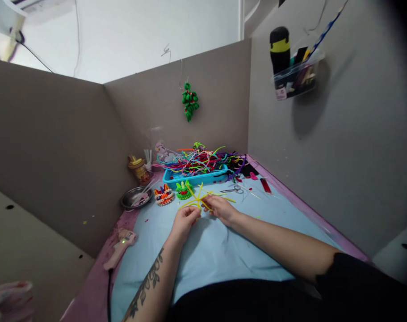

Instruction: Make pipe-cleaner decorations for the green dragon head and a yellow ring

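Note:
Several yellow pipe cleaners (pixel 199 200) cross at one point and fan out like a star above the blue cloth. My left hand (pixel 187 219) pinches them from the near left side, thumb against fingers. From the right, my right hand (pixel 219 207) grips the same bundle near its crossing, fingers closed. Just beyond sit a green figure (pixel 183 190) and an orange and white figure (pixel 164 195), both made of bent pipe cleaners. A pair of scissors (pixel 235 189) lies to the right, past my right hand.
A blue tray (pixel 176 181) heaped with coloured pipe cleaners stands at the back. To the left are a metal bowl (pixel 127 200), a yellow-lidded cup (pixel 138 167) and a pink glue gun (pixel 121 248) with a cord. Grey panels (pixel 206 107) enclose the table; a plastic bin (pixel 295 82) hangs right.

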{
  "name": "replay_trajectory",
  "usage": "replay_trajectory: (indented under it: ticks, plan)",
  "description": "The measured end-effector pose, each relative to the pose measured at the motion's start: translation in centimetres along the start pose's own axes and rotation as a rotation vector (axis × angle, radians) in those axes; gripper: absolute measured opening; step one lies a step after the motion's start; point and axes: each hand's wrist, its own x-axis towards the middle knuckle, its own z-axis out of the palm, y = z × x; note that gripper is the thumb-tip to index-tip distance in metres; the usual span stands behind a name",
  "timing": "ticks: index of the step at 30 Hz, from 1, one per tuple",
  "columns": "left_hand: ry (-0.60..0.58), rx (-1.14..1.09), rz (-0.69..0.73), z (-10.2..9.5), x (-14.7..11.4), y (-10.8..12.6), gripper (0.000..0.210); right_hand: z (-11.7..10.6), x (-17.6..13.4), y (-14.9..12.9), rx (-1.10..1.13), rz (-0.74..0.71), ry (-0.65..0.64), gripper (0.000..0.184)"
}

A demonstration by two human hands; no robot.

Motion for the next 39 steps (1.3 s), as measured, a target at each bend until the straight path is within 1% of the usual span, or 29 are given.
replay_trajectory:
  ticks: [3,7,9,13,16,19,22,27,34,37,39]
  plan:
    - [-0.016,0.042,-0.004,0.0,-0.1,0.1,0.029,-0.1,0.2,0.1,-0.075,-0.082,0.015,0.033]
    - [-0.06,0.055,-0.04,0.3,-0.3,0.2,0.03,0.0,0.4,0.0,-0.097,-0.173,-0.047,0.023]
    - [-0.079,0.044,-0.046,0.4,-0.4,0.2,0.032,0.1,0.4,0.0,-0.096,-0.195,-0.031,0.021]
    - [-0.122,0.035,-0.073,0.4,-0.6,0.3,0.036,0.1,0.5,0.1,-0.053,-0.188,0.077,0.02]
    - [-0.114,0.055,-0.077,0.3,-0.6,0.4,0.035,0.1,0.7,0.5,-0.037,-0.188,0.095,0.017]
    - [-0.116,0.074,-0.058,0.3,-0.6,0.3,0.034,0.2,0.8,1.0,-0.016,-0.155,0.136,0.017]
    - [-0.115,0.079,-0.06,0.4,-0.5,0.0,0.035,0.2,0.9,1.5,-0.001,-0.117,0.193,0.019]
    - [-0.134,0.057,-0.092,0.5,-0.4,-0.2,0.033,0.2,1.2,2.3,-0.001,-0.132,0.267,0.028]
    - [-0.121,0.047,-0.077,0.6,-0.4,-0.2,0.029,0.0,1.5,3.0,0.013,-0.141,0.282,0.03]
    - [-0.128,0.029,-0.083,0.6,-0.4,-0.2,0.03,0.1,1.4,2.6,0.01,-0.149,0.272,0.029]
    - [-0.136,0.009,-0.09,0.5,-0.4,-0.2,0.032,0.1,1.3,2.0,-0.03,-0.143,0.259,0.026]
